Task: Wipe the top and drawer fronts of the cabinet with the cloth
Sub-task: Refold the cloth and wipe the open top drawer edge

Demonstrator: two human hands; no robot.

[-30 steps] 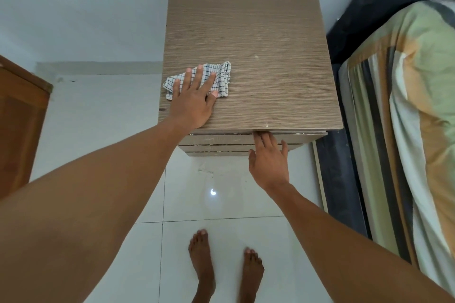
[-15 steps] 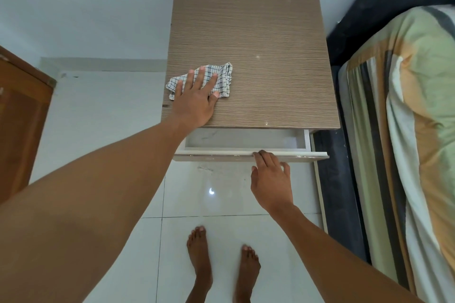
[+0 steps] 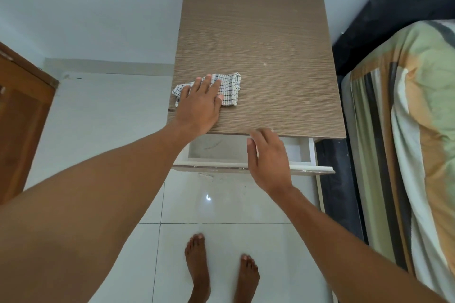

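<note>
A wood-grain cabinet (image 3: 270, 39) stands against the wall, seen from above. A white checked cloth (image 3: 230, 90) lies crumpled near the front left corner of its top. My left hand (image 3: 200, 104) lies flat on the cloth, fingers spread. The top drawer (image 3: 216, 150) is pulled out, showing a white inside with nothing in it. My right hand (image 3: 267, 157) hovers over the open drawer with fingers loosely apart, holding nothing, its fingertips at the top's front edge.
A bed with a striped blanket (image 3: 413, 130) runs along the right, close to the cabinet. A brown wooden door (image 3: 22, 118) is at the left. My bare feet (image 3: 219, 270) stand on white floor tiles in front of the cabinet.
The top drawer went from shut to pulled out. My right hand let go of the drawer front and rose above it. The left hand stayed on the cloth.
</note>
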